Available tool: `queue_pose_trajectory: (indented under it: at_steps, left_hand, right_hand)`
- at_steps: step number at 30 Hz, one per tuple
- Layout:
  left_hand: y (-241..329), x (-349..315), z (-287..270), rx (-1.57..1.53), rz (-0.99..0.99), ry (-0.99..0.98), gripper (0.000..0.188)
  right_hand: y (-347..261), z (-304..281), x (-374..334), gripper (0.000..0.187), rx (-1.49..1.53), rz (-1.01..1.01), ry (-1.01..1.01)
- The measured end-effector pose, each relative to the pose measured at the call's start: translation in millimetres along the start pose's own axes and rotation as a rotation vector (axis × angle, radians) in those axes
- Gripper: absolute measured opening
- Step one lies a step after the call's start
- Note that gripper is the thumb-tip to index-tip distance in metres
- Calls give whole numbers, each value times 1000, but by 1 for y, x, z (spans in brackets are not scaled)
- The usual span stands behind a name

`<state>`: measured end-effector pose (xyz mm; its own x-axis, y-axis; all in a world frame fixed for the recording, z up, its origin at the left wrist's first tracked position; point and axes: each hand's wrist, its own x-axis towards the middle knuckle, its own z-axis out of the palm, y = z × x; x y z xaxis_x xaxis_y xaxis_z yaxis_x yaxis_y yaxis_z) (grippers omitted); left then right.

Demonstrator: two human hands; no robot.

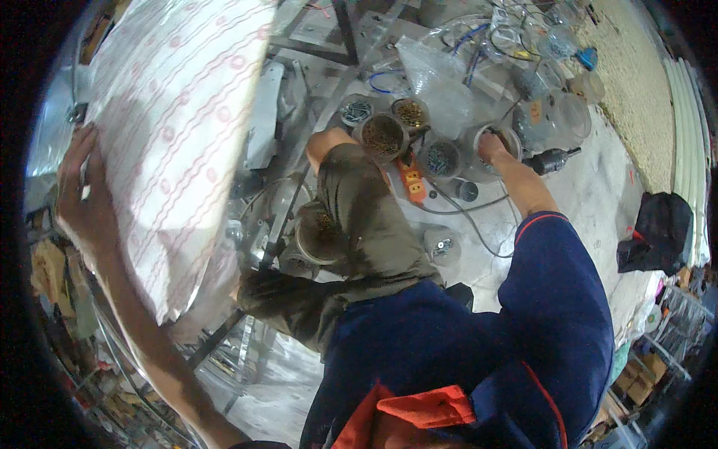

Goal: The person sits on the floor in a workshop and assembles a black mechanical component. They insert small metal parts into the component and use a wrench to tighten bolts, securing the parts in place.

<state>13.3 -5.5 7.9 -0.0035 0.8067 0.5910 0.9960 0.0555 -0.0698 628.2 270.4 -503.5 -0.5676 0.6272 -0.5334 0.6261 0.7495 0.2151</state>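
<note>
A large white panel [183,112] with red wavy stripes and round marks stands tilted at my left. My left hand [86,191] is closed around its left edge. At the right, my right hand [491,144] reaches down into a clear plastic jar [479,165]; its fingers are hidden inside. Close by stand tubs of small hardware: silvery screws [357,112], golden pieces [409,114], brown pieces [382,136] and grey screws [440,159]. A black power tool [552,160] lies just right of the jar.
An orange power strip [412,179] and its cable cross the floor before the tubs. Bubble wrap [434,86] and large clear jars [561,120] lie beyond. A metal frame [299,179] runs beside the panel. Another tub [318,236] sits by my legs; a black bag [658,232] lies far right.
</note>
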Motion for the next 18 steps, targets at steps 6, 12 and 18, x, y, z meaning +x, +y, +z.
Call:
queue_pose_trajectory:
  at_steps: [6,12,18]
  left_hand:
    - [3,6,9,-36,-23,14,24]
    - [8,5,10,36,-36,28,24]
    - [5,7,7,47,-18,24,23]
  right_hand:
    - [2,-9,-10,17,-43,-29,-74]
    - [6,-34,-12,18,-73,-34,-114]
    - [2,-7,-10,19,22,57,-28]
